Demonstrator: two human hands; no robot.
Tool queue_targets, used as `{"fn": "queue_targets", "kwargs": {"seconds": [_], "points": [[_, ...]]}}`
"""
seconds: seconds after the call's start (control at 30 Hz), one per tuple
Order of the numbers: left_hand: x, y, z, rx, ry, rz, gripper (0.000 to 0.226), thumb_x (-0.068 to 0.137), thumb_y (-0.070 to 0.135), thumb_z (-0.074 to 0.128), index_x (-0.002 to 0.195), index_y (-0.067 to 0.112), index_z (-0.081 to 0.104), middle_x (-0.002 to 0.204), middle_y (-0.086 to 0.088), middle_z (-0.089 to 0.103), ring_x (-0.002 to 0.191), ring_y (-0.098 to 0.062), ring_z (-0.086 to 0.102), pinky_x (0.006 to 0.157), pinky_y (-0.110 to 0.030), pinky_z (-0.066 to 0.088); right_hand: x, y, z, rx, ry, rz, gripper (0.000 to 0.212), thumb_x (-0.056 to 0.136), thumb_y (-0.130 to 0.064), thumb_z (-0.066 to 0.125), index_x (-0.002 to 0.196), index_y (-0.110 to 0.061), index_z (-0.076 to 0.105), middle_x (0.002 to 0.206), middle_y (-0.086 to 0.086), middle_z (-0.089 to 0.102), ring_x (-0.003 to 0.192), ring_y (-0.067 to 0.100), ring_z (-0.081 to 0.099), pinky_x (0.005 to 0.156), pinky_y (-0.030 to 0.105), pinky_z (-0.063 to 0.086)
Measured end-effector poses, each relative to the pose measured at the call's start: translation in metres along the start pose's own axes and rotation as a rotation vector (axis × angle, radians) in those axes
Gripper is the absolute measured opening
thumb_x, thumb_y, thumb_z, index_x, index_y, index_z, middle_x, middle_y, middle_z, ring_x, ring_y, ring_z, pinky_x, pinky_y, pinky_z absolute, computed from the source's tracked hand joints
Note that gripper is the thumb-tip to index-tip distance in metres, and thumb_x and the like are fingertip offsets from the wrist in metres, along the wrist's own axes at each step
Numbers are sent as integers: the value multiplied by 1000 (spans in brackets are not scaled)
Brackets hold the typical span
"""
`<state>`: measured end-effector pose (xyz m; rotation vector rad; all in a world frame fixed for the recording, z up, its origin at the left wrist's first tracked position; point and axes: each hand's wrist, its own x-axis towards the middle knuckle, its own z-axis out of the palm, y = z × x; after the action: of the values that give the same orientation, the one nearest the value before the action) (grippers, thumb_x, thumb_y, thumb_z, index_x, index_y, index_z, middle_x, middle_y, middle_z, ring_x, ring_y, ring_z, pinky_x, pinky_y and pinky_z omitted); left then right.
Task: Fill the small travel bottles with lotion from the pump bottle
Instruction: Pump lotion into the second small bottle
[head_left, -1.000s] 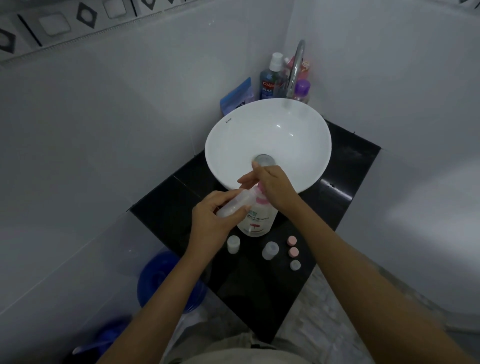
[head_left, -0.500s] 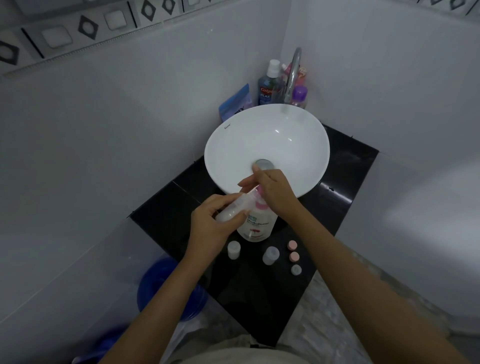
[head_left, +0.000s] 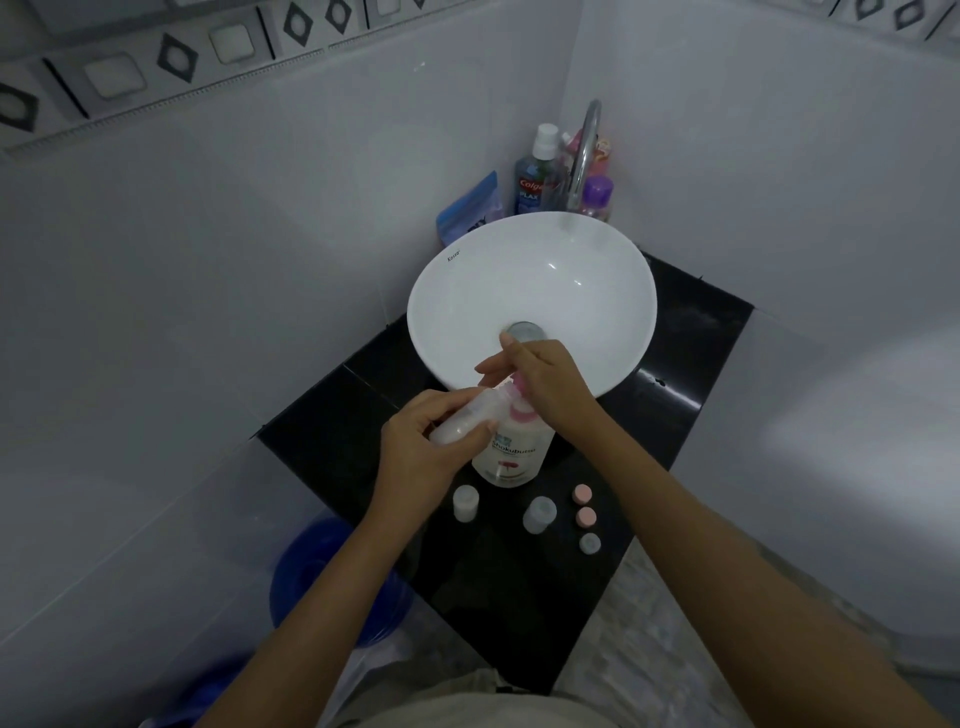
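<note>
A white pump bottle (head_left: 514, 457) with a pink pump stands on the black counter (head_left: 519, 597) in front of the sink. My right hand (head_left: 545, 384) rests on top of its pump head. My left hand (head_left: 421, 457) holds a small clear travel bottle (head_left: 470, 418) tilted on its side, its mouth up against the pump's nozzle. Two more small travel bottles (head_left: 465, 503) (head_left: 540, 514) stand upright and uncapped on the counter in front of the pump bottle. Three small caps lie to their right: two pink caps (head_left: 582, 493) (head_left: 586, 516) and a grey cap (head_left: 590, 543).
A white basin (head_left: 530, 291) sits behind the hands, with a chrome tap (head_left: 584, 156) over it. Mouthwash (head_left: 535, 176), a purple-capped bottle (head_left: 597, 197) and a blue pack (head_left: 470, 208) crowd the back corner. A blue bucket (head_left: 332, 582) stands below the counter's left edge.
The view has shifted slightly, so the sink and hands sit lower in the frame. Both hands keep their hold at the pump; the travel bottle stays at the nozzle.
</note>
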<state>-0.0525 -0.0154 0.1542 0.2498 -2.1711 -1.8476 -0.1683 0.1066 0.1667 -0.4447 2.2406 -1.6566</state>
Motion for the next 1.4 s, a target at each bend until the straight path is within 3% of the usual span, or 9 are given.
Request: {"fn": "queue_targets", "kwargs": {"seconds": [0.07,0.13,0.27,0.53,0.67,0.87,1.07,1.27,1.4], "points": [[0,-2,0,-10,-1,-9,33,77,10,73,110,12,69,101,-4,68,94,-9,65,75,-13,51,-1,0,2,30,8,20,47,101,-24,35,89,1,73,77,12,70,76,11,64,80,18,47],[0,-4,1,-18,-3,-20,33,77,9,74,109,12,69,102,-4,68,95,-9,66,76,-15,52,-1,4,4,49,14,54,47,101,-24,35,87,0,73,76,12,70,78,14,63,76,23,46],[-3,-9,2,-22,-10,-54,32,77,8,74,107,16,70,101,-4,69,94,-9,66,77,-18,53,-3,11,8,12,-1,107,47,100,-25,35,86,1,73,73,3,69,78,15,61,62,17,46],[-4,2,-1,-15,-12,-20,34,78,9,72,111,15,68,101,-1,67,94,-4,64,75,-12,50,-1,-4,-3,-10,-43,9,47,100,-29,36,92,-1,73,87,12,73,85,13,66,76,9,43],[-4,1,1,-27,2,-28,34,78,7,73,110,17,68,102,-2,67,95,-6,64,76,-13,51,-2,-1,2,12,11,40,48,101,-23,34,90,3,73,83,14,71,78,7,61,68,-2,38],[-4,-7,4,-6,14,-66,33,76,6,74,108,16,69,102,-5,68,93,-6,65,74,-13,52,-3,11,8,-5,3,119,48,100,-26,35,87,0,72,76,6,69,75,9,60,64,20,42],[0,0,2,31,30,-6,35,76,11,75,111,14,68,100,-2,68,93,-6,65,76,-13,52,0,-4,-2,-13,-72,62,48,100,-31,38,91,0,73,84,12,72,84,15,66,80,17,48],[1,-1,4,43,52,15,35,77,11,75,111,10,69,102,-4,68,95,-9,65,78,-16,52,-1,0,2,53,5,33,46,101,-21,35,90,4,72,79,12,70,65,-3,63,67,2,43],[-2,-7,5,35,36,-16,35,76,8,75,110,12,69,102,-6,67,94,-8,64,77,-14,52,-2,7,5,34,-9,76,47,101,-22,34,88,2,72,73,4,68,73,6,61,69,12,45]]}}
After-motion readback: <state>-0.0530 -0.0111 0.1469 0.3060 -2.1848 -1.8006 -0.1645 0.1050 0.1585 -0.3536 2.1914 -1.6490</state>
